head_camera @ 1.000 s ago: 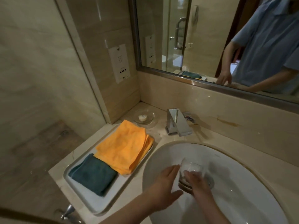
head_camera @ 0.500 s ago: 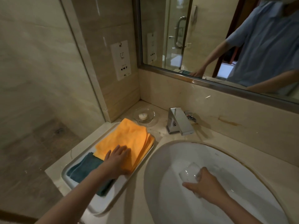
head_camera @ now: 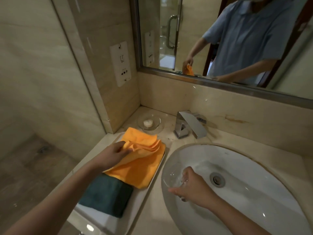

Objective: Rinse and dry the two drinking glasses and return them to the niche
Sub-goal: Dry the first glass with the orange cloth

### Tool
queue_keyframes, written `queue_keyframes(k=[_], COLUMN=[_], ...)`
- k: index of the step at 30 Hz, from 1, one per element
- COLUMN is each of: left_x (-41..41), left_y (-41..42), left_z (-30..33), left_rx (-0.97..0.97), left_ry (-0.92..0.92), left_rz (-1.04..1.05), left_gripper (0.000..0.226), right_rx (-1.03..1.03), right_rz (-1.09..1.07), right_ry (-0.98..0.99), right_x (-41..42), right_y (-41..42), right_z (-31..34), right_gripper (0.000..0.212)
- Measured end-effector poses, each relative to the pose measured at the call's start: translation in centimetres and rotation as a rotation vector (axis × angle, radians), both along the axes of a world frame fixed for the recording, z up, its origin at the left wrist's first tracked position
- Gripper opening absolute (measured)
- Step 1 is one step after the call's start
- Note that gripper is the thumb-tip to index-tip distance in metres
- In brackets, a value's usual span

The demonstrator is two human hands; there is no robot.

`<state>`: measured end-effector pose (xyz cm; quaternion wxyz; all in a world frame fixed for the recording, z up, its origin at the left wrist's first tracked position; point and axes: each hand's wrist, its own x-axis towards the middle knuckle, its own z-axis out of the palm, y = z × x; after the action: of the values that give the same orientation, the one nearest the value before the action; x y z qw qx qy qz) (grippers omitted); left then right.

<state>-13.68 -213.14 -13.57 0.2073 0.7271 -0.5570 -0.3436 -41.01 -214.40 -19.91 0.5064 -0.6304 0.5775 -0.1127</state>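
view: head, only one
left hand [head_camera: 116, 154]: pinching up the top layer of the orange cloth [head_camera: 140, 160], fingers curled round a bunched fold near the stack's far-left edge
orange cloth: folded stack on the far half of the white tray [head_camera: 149, 189], left of the sink [head_camera: 254, 160]; top layer lifted, the rest flat
teal cloth [head_camera: 106, 195]: folded, near half of the same tray, touching the orange stack's near edge
right hand [head_camera: 193, 185]: wrapped round the glass [head_camera: 174, 179], over the sink's left side, just inside the rim
glass: clear, outline blurred; looks tilted with the mouth toward the tray, can't confirm
second glass: not in view; niche not in view either
faucet [head_camera: 190, 124]: at the sink's far edge, spout aimed into the basin; can't tell if water is running
soap dish [head_camera: 149, 122]: far-left corner of the counter, beyond the tray
step (judgement): rinse of this glass looks done, drying next
key relation: cloth lies left and slightly beyond the glass, counter strip and tray edge between them; left hand has the cloth, so it travels right to meet the glass
risk (judgement): wet one-handed hold on the glass could slip
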Motion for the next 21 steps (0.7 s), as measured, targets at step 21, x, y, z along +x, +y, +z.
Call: queue_keyframes(k=[21], left_x=[1.5], left_y=[-1.2], left_z=[-1.1], left_rx=[0.032], left_ry=[0.65], left_rz=[0.289], left_gripper=[0.017], right_rx=[-0.026], right_rz=[-0.031], right_ry=[0.033], right_x=[1.1], right_y=[-1.0], right_z=[1.1], right_gripper=[0.056])
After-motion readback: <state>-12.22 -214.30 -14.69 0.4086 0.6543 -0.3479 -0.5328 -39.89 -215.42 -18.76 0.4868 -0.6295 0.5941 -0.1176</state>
